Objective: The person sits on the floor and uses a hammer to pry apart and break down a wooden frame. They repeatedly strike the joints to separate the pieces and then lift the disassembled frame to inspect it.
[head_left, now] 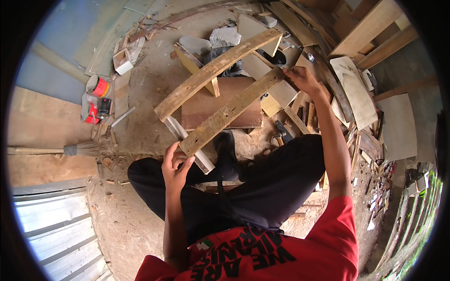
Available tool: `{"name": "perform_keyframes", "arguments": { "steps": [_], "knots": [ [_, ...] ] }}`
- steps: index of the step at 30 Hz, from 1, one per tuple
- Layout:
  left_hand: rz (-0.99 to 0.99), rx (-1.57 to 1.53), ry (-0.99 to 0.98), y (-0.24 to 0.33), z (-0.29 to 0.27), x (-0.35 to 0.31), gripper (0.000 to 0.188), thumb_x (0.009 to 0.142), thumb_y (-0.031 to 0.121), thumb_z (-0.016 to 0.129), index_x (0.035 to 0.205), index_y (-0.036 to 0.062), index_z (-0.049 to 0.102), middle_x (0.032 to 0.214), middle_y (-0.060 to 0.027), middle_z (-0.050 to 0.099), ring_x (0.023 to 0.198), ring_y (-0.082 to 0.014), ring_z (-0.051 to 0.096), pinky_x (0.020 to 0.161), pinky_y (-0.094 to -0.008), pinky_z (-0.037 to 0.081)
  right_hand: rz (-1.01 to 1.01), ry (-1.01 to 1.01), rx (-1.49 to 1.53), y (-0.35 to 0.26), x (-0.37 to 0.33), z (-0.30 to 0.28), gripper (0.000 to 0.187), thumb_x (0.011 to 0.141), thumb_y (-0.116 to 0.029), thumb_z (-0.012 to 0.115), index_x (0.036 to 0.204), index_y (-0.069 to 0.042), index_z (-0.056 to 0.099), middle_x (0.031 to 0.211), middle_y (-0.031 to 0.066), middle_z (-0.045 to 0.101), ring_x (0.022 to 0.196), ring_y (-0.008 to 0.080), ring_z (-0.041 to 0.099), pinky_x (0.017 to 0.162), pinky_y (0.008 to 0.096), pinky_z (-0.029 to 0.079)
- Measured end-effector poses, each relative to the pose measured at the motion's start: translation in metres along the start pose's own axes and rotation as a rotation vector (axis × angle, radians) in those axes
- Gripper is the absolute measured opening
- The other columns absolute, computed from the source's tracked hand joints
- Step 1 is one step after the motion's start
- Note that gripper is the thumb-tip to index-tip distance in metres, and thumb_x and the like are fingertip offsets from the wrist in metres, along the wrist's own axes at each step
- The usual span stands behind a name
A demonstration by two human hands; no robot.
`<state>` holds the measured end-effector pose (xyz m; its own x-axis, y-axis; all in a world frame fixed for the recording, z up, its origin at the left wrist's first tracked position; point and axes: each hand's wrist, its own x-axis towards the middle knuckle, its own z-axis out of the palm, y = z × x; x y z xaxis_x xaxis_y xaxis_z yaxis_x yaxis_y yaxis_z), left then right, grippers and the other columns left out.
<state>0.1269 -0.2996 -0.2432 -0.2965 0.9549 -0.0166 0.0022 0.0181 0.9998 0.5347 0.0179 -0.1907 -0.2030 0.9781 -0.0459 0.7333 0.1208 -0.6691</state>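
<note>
I sit with a worn wooden plank [232, 110] slanting across in front of me. At its near left end, my left hand [176, 168] pinches the plank between thumb and fingers. My right hand [303, 80] is closed on its far right end. Beyond it, a second plank [218, 70] runs roughly parallel. A pale strip [202, 160] spans below the planks' left ends, and a short yellowish board [194, 65] lies under the second plank. Whether these pieces are fastened together I cannot tell. A brown board [220, 100] shows behind the planks.
A hammer [284, 133] lies by my right knee. Paint cans [98, 86] and a broom [84, 149] are at the left. Concrete chunks [225, 37] sit at the back. Scrap boards [351, 91] pile up along the right, beside stacked timber [368, 30].
</note>
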Motion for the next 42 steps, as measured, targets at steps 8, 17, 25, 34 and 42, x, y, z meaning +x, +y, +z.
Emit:
{"name": "perform_keyframes", "arguments": {
  "steps": [8, 17, 25, 34, 42],
  "knots": [
    [0.077, 0.082, -0.047, -0.002, 0.002, -0.015, 0.059, 0.080, 0.001, 0.079, 0.133, -0.0009, 0.052, 0.126, -0.0091, 0.052, 0.102, -0.0168, 0.062, 0.080, -0.0282, 0.054, 0.050, -0.063, 0.076, -0.005, -0.026, -0.018, 0.045, 0.091, -0.042, 0.068, 0.099, 0.002, 0.069, 0.078, 0.0034, 0.062, 0.072, 0.0134, 0.057, 0.066, 0.0302, 0.047],
    [0.079, 0.007, -0.039, 0.003, 0.018, -0.033, 0.059, 0.080, -0.003, 0.077, 0.134, -0.0027, 0.051, 0.125, -0.0099, 0.052, 0.098, -0.0150, 0.061, 0.078, -0.0253, 0.054, 0.057, -0.083, 0.267, 0.018, -0.054, -0.024, 0.046, 0.095, -0.044, 0.065, 0.104, 0.001, 0.068, 0.091, 0.0045, 0.067, 0.077, 0.0113, 0.062, 0.074, 0.0256, 0.050],
    [0.125, 0.046, -0.037, 0.003, 0.022, -0.044, 0.061, 0.078, -0.004, 0.078, 0.133, -0.0014, 0.052, 0.123, -0.0081, 0.052, 0.098, -0.0139, 0.062, 0.077, -0.0243, 0.052, 0.001, -0.100, 0.340, 0.015, -0.065, -0.024, 0.043, 0.092, -0.039, 0.071, 0.103, 0.002, 0.068, 0.091, 0.0033, 0.067, 0.083, 0.0109, 0.062, 0.076, 0.0259, 0.052],
    [0.220, 0.282, 0.012, 0.000, 0.024, -0.049, 0.064, 0.073, 0.000, 0.084, 0.131, -0.0002, 0.055, 0.117, -0.0074, 0.055, 0.087, -0.0120, 0.060, 0.074, -0.0245, 0.051, 0.011, -0.139, 0.338, 0.028, -0.060, -0.026, 0.037, 0.097, -0.034, 0.066, 0.110, 0.001, 0.066, 0.099, 0.0036, 0.067, 0.094, 0.0114, 0.064, 0.082, 0.0281, 0.053],
    [0.277, 0.326, 0.022, 0.004, 0.026, -0.049, 0.062, 0.074, -0.005, 0.081, 0.130, -0.0026, 0.055, 0.112, -0.0076, 0.057, 0.084, -0.0106, 0.059, 0.075, -0.0239, 0.051, 0.021, -0.130, 0.347, 0.022, -0.064, -0.026, 0.037, 0.098, -0.034, 0.065, 0.111, 0.001, 0.066, 0.101, 0.0037, 0.068, 0.094, 0.0119, 0.065, 0.083, 0.0285, 0.053]
  ]
}}
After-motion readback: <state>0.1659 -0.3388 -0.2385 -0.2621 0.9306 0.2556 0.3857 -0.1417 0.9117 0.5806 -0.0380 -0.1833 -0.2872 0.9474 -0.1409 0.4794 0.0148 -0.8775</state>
